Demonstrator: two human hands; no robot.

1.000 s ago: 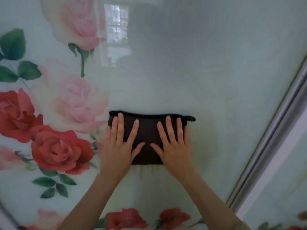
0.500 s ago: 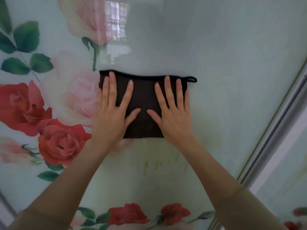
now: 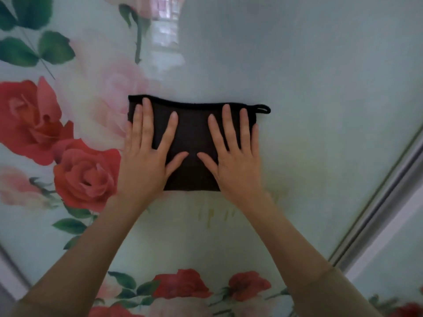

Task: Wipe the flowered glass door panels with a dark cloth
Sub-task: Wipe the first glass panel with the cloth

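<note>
A dark cloth (image 3: 193, 133), folded into a rectangle with a small loop (image 3: 263, 109) at its upper right corner, lies flat against the flowered glass door panel (image 3: 309, 76). My left hand (image 3: 144, 161) presses on its left half with fingers spread. Spread the same way, my right hand (image 3: 235, 163) presses on its right half. The thumbs nearly meet over the cloth's middle. Both palms overhang the cloth's lower edge and hide its lower corners.
Printed red and pink roses (image 3: 87, 175) with green leaves cover the panel's left side and bottom. Faint yellowish drip marks (image 3: 212, 216) sit just below the cloth. A metal door frame (image 3: 384, 202) runs diagonally at the right, with another panel (image 3: 400, 271) beyond it.
Both hands slid the cloth up the glass, uncovering the drip marks below it, then came a little way back down. The view has also shifted slightly.
</note>
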